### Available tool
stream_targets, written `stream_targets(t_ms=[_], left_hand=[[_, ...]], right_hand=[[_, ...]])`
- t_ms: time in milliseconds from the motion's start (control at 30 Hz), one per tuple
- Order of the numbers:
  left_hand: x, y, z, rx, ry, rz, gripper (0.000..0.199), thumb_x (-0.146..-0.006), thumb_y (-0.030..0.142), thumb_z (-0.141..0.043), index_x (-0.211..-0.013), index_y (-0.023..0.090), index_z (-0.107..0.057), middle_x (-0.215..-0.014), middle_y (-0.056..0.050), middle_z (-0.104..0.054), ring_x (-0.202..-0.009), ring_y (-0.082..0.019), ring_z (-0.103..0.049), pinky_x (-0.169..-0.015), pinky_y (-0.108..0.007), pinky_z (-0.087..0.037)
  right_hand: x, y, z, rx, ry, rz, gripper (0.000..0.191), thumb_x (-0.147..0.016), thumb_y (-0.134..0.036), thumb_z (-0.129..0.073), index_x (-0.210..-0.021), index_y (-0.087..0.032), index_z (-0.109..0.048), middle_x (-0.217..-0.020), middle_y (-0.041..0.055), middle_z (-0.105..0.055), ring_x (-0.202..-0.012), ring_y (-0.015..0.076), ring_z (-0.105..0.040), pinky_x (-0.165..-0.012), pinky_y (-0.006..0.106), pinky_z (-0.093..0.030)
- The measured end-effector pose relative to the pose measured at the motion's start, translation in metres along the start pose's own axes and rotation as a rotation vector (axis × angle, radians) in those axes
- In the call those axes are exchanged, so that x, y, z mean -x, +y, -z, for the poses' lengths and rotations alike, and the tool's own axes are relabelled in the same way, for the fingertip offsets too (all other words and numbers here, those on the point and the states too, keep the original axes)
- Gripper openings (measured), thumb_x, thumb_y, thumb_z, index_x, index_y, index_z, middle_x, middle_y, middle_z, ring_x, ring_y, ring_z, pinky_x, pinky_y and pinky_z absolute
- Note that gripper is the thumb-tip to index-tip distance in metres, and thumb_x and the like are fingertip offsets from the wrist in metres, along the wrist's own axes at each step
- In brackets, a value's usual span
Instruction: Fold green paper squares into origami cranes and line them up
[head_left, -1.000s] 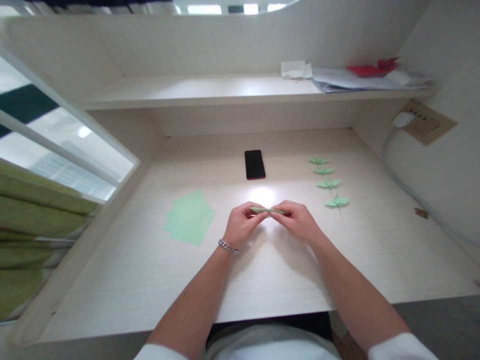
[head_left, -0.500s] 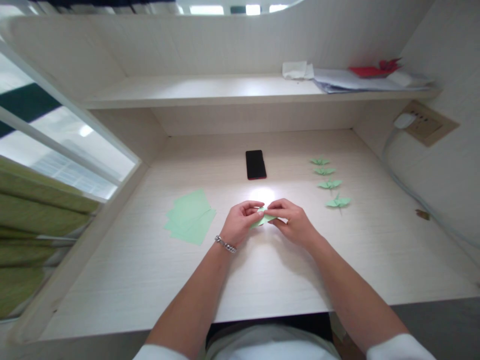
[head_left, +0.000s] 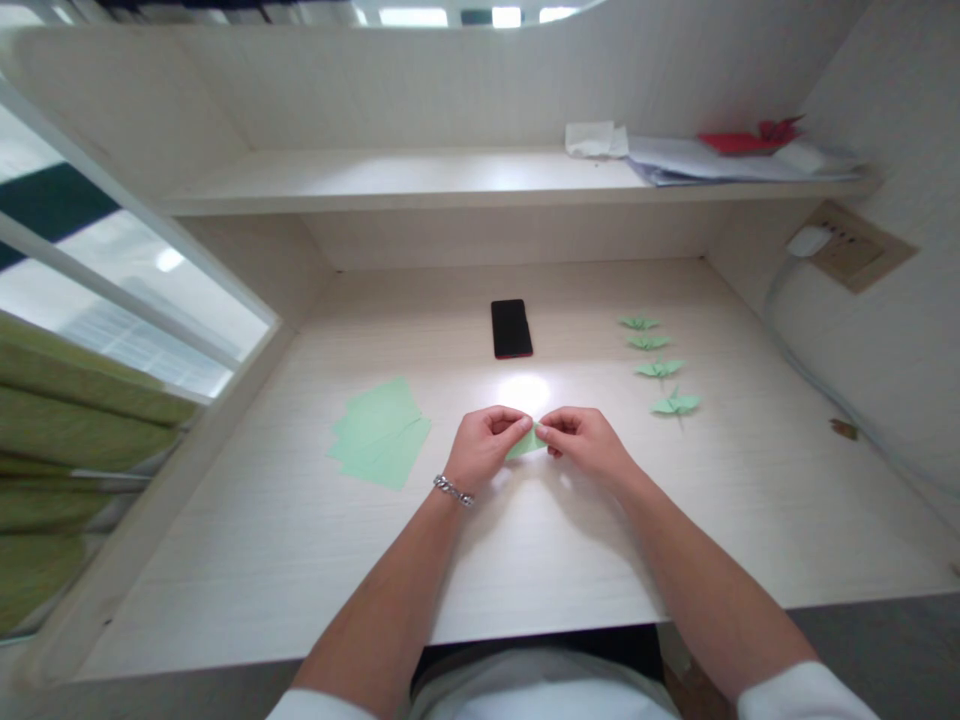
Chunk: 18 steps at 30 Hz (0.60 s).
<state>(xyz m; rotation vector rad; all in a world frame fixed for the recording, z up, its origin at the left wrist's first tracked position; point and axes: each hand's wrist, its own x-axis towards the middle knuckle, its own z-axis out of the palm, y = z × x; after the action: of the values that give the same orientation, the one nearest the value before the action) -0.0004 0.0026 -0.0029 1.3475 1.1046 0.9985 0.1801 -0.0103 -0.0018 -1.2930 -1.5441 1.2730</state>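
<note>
A small folded piece of green paper [head_left: 527, 444] is pinched between both hands, just above the desk. My left hand [head_left: 486, 441], with a chain bracelet at the wrist, grips its left side with thumb and fingers. My right hand [head_left: 586, 440] pinches its upper right corner. The fingers cover much of the folds. On the left lies a fanned stack of green paper sheets [head_left: 381, 434]. Over to the right, several folded green paper cranes stand in a column, the nearest paper crane [head_left: 676, 404] being the largest in view.
A black phone [head_left: 511, 329] lies on the desk [head_left: 300, 570] beyond my hands. The shelf [head_left: 390, 175] above holds papers [head_left: 697, 165] and a red folded item [head_left: 780, 130]. A white plug [head_left: 810, 241] with a cable sits in the right wall socket.
My right hand's fingers have curled in from a more stretched pose, and its thumb now presses the paper's upper corner. The paper has turned slightly; the left hand has barely moved.
</note>
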Motion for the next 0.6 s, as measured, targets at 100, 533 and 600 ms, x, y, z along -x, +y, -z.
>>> stream_targets(t_ms=[100,533,600], left_hand=[[-0.0001,0.0000,-0.0004,-0.029,0.016,0.003,0.026,-0.072,0.039,-0.071,-0.078,0.014,-0.071,-0.078,-0.008,-0.071,-0.069,-0.017,-0.063,-0.063,-0.027,-0.049],[-0.0011,-0.0050,-0.0073,0.042,0.086,0.062,0.027,-0.070,0.040,-0.071,-0.073,0.013,-0.070,-0.071,-0.006,-0.068,-0.062,-0.014,-0.058,-0.055,-0.025,-0.044],[-0.0012,-0.0060,-0.0071,0.050,0.080,0.066,0.027,-0.070,0.040,-0.072,-0.074,0.013,-0.070,-0.072,-0.006,-0.068,-0.063,-0.014,-0.058,-0.056,-0.025,-0.045]], right_hand=[[0.0003,-0.0009,0.0000,-0.019,-0.009,-0.009,0.025,-0.077,-0.040,-0.064,-0.079,-0.016,-0.070,-0.061,0.0019,-0.064,-0.054,0.0139,-0.056,-0.053,0.025,-0.042],[-0.0006,0.0030,-0.0044,-0.214,-0.022,-0.109,0.029,-0.071,-0.041,-0.070,-0.080,-0.014,-0.069,-0.059,0.0016,-0.063,-0.051,0.0129,-0.057,-0.051,0.025,-0.044],[-0.0005,0.0027,-0.0043,-0.221,-0.020,-0.113,0.029,-0.071,-0.041,-0.071,-0.080,-0.014,-0.069,-0.059,0.0017,-0.063,-0.052,0.0129,-0.057,-0.051,0.025,-0.044]])
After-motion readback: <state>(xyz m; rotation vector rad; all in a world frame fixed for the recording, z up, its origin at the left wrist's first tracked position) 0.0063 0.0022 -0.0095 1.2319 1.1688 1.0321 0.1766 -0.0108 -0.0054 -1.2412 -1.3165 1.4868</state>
